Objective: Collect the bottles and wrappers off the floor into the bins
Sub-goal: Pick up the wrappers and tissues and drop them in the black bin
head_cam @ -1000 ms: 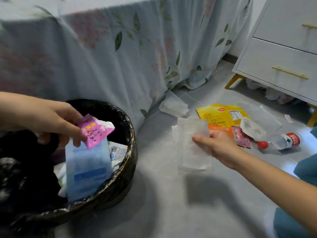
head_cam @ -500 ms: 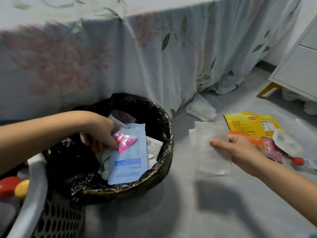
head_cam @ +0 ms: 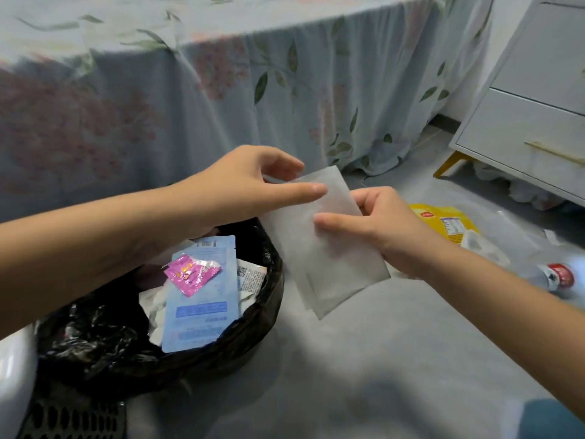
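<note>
My right hand (head_cam: pixel 384 231) pinches a clear wrapper (head_cam: pixel 326 248) between thumb and curled fingers, gripping its right edge. The wrapper hangs in the air just beside the bin's right rim, clear of the floor. Its long axis runs diagonally: the upper short edge points up toward the bedspread (head_cam: pixel 221 90), the lower corner points down toward the grey floor (head_cam: pixel 348 375). No print is legible on it; it is translucent and blank as far as can be seen.

My left hand (head_cam: pixel 240 188) reaches across at the wrapper's upper left corner, forefinger laid straight on its face and thumb above the top edge. Whether the thumb actually presses the wrapper, I cannot tell.

The bin (head_cam: pixel 250 331), lined with a black bag, sits below my left forearm. Inside lie a pale blue sachet (head_cam: pixel 202 308), long axis roughly upright, with a darker blue label band whose text is too small to read, and a pink wrapper (head_cam: pixel 190 274) on top of it with unreadable markings. A white slip bearing a code patch (head_cam: pixel 250 277) sits to their right.

On the floor to the right: a yellow packet (head_cam: pixel 443 220) with a red brand tag and a white nutrition table, both illegible, and a bottle (head_cam: pixel 557 274) lying on its side with a red label carrying white characters, blurred.
</note>
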{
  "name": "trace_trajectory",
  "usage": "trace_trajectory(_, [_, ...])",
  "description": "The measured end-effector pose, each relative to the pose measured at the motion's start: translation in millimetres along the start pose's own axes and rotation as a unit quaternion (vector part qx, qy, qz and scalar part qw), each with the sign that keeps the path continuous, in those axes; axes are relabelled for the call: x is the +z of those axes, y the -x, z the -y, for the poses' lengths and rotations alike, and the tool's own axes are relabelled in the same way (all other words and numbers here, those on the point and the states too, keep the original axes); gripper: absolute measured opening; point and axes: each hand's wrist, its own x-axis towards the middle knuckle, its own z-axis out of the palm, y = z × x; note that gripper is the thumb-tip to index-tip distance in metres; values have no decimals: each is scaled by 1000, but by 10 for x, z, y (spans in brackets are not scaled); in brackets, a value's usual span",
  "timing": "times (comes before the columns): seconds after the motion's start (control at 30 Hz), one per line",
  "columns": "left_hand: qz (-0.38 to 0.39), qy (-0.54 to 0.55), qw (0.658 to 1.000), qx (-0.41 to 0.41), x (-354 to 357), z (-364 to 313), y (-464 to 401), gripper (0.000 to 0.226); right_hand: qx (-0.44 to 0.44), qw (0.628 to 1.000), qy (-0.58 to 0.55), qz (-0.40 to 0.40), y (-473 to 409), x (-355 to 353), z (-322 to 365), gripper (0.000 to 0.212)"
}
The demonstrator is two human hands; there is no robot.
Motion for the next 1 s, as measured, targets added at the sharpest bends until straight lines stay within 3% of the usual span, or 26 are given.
trace_trajectory(0.07, [55, 34, 998, -20, 51, 29, -31, 33, -3, 1000, 8, 7, -12, 32, 4, 10])
trace_trajectory(0.17, [48, 50, 997, -35, 18, 103, -45, 18, 9, 1000, -3, 4, -64, 13, -56, 24])
trace_trajectory(0.23, [21, 69, 995, -71, -122, 220, -71, 18, 31, 999, 5, -5, -114, -40, -133, 37])
trace_trajectory(0.33, [59, 78, 984, -145, -444, 540, -132, 45, 85, 995, 45, -19, -176, -159, -310, 29])
trace_trajectory(0.4, [104, 53, 970, -212, -625, 770, -157, 49, 96, 989, 112, -26, -185, -220, -442, 21])
trace_trajectory(0.47, [138, 1, 952, -274, -702, 967, -177, 26, 90, 980, 175, -29, -183, -268, -574, 14])
trace_trajectory(0.53, [166, -120, 932, -299, -723, 1145, -206, 16, 90, 972, 215, -26, -181, -291, -682, 10])
trace_trajectory(0.6, [184, -326, 887, -271, -658, 1203, -221, 22, 94, 965, 245, -16, -186, -292, -781, 10])
trace_trajectory(0.67, [160, -527, 810, -201, -515, 1120, -192, 34, 98, 958, 271, -2, -199, -276, -859, 12])
trace_trajectory(0.73, [81, -637, 757, -119, -384, 862, -135, 39, 98, 953, 288, 8, -212, -271, -915, 13])
trace_trajectory(0.77, [42, -655, 750, -74, -337, 721, -135, 38, 98, 951, 293, 10, -216, -276, -931, 14])
trace_trajectory(0.87, [-28, -582, 810, 61, -171, 288, -243, 29, 101, 945, 309, 8, -244, -349, -1005, 14])
trace_trajectory(0.93, [-29, -506, 850, 143, 81, 49, -376, 25, 100, 937, 335, -4, -273, -474, -1109, 15])
trace_trajectory(1.0, [-1, -459, 867, 194, 442, -91, -519, 24, 99, 912, 397, -18, -286, -665, -1243, 19])
